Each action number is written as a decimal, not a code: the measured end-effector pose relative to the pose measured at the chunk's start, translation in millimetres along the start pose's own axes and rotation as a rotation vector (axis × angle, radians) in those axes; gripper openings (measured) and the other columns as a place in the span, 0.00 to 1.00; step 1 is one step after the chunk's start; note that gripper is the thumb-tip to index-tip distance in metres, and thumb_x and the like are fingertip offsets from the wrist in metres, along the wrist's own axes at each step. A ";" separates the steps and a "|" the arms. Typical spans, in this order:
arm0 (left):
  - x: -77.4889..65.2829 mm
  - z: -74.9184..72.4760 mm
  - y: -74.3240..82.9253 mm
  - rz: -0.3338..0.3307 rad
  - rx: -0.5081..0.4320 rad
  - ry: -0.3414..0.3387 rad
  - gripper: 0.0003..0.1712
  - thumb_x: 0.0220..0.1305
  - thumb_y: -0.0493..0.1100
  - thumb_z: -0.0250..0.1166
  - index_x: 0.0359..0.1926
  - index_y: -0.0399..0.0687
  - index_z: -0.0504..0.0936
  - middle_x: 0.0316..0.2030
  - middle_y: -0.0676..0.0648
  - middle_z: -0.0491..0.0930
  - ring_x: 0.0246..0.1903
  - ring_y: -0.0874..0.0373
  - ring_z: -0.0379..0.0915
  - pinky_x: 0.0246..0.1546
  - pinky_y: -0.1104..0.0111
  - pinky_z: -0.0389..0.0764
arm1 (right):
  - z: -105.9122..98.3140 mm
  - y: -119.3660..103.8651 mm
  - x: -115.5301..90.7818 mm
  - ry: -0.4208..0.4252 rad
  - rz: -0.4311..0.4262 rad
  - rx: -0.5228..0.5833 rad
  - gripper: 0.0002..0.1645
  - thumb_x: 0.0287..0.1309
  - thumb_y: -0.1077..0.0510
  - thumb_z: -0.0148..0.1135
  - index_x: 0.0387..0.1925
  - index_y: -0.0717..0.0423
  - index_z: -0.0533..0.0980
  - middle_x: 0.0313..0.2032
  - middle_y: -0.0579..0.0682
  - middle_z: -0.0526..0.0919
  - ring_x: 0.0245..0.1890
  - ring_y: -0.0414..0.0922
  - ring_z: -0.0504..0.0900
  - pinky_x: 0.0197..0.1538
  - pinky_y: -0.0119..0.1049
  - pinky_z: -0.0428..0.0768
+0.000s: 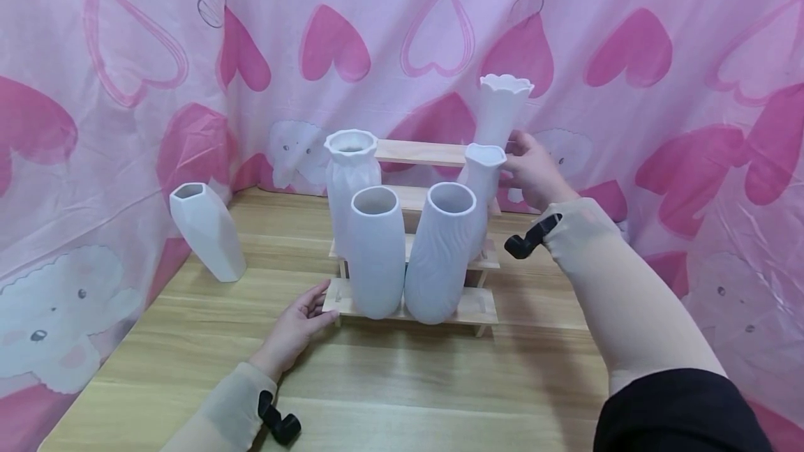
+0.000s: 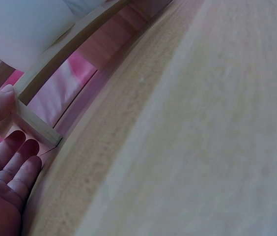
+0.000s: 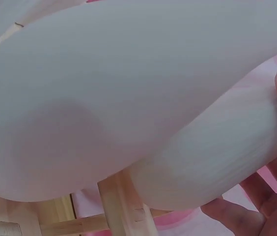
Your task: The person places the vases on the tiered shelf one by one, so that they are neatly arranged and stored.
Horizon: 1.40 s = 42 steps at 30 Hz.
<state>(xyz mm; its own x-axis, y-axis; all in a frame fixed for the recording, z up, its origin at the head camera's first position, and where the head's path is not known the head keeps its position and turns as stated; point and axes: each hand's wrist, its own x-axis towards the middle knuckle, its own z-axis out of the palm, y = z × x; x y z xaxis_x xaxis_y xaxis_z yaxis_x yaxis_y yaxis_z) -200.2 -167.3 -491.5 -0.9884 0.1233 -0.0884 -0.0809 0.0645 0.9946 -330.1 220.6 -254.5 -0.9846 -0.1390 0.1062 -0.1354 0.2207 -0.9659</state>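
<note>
A tiered wooden stand bears several white vases. My left hand holds the left end of its lowest shelf; in the left wrist view the thumb lies on the shelf's corner, with the fingers curled below near a leg. At the back right of the stand, my right hand grips a tall white vase with a scalloped rim. The right wrist view shows that vase between thumb and fingers, partly hidden by a nearer vase, which is the slim-necked vase in the head view.
Two rounded vases, one smooth and one with wavy relief, stand on the lowest shelf. A vase with a ruffled collar is behind at left. A faceted vase stands on the wooden table at far left. A pink heart-patterned curtain hangs behind.
</note>
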 end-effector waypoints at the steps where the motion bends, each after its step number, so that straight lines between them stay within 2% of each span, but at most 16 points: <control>1: -0.2 0.1 0.3 0.000 -0.002 -0.001 0.42 0.59 0.38 0.68 0.72 0.46 0.59 0.58 0.38 0.72 0.56 0.50 0.70 0.51 0.73 0.73 | 0.5 0.5 0.9 -0.004 0.000 -0.003 0.42 0.61 0.51 0.65 0.71 0.49 0.55 0.65 0.54 0.65 0.62 0.54 0.66 0.59 0.58 0.70; 6: -0.6 0.2 1.2 -0.007 -0.003 0.000 0.43 0.59 0.38 0.69 0.72 0.47 0.59 0.59 0.38 0.71 0.57 0.50 0.69 0.51 0.73 0.73 | 3.2 3.3 5.8 -0.019 -0.006 0.022 0.41 0.63 0.53 0.62 0.71 0.51 0.54 0.66 0.56 0.64 0.62 0.54 0.66 0.59 0.59 0.69; 11: -0.8 0.6 1.2 -0.002 0.018 0.002 0.42 0.60 0.39 0.68 0.72 0.47 0.59 0.59 0.38 0.71 0.57 0.50 0.69 0.51 0.74 0.72 | 5.7 6.9 8.8 -0.010 0.014 0.043 0.43 0.61 0.51 0.64 0.71 0.50 0.54 0.65 0.55 0.64 0.62 0.54 0.65 0.60 0.60 0.68; 18: -0.4 0.1 0.5 0.006 0.018 -0.005 0.42 0.60 0.37 0.67 0.72 0.46 0.58 0.60 0.37 0.70 0.56 0.50 0.69 0.51 0.74 0.72 | 12.9 9.7 15.5 0.001 -0.002 0.105 0.37 0.63 0.64 0.58 0.70 0.57 0.54 0.63 0.57 0.65 0.59 0.51 0.68 0.57 0.58 0.72; 21: -0.5 0.2 1.3 -0.004 0.018 0.001 0.42 0.59 0.38 0.68 0.72 0.47 0.59 0.59 0.38 0.71 0.56 0.51 0.69 0.52 0.73 0.72 | 14.7 10.4 16.6 -0.001 -0.013 0.095 0.38 0.62 0.65 0.59 0.70 0.57 0.55 0.62 0.57 0.66 0.57 0.50 0.69 0.56 0.57 0.73; 35: -0.5 -0.6 0.4 -0.009 0.020 0.009 0.43 0.59 0.38 0.69 0.72 0.47 0.59 0.59 0.38 0.72 0.56 0.51 0.70 0.51 0.74 0.72 | 20.5 11.3 18.5 -0.051 -0.039 0.044 0.41 0.58 0.60 0.66 0.71 0.48 0.59 0.59 0.55 0.69 0.57 0.52 0.70 0.57 0.54 0.72; 42: 0.5 -1.5 -1.8 -0.006 0.014 -0.008 0.43 0.59 0.41 0.69 0.72 0.49 0.59 0.59 0.39 0.71 0.58 0.50 0.69 0.53 0.72 0.71 | 22.3 10.5 18.6 -0.035 -0.028 0.052 0.42 0.57 0.55 0.68 0.70 0.45 0.60 0.60 0.53 0.70 0.58 0.53 0.69 0.58 0.57 0.71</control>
<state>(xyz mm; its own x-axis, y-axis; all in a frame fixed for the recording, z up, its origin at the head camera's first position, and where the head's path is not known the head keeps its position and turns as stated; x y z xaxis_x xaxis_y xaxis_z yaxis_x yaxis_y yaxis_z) -200.8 -168.8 -493.2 -0.9868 0.1312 -0.0945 -0.0846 0.0786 0.9933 -347.4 198.8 -267.9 -0.9759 -0.1783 0.1256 -0.1557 0.1663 -0.9737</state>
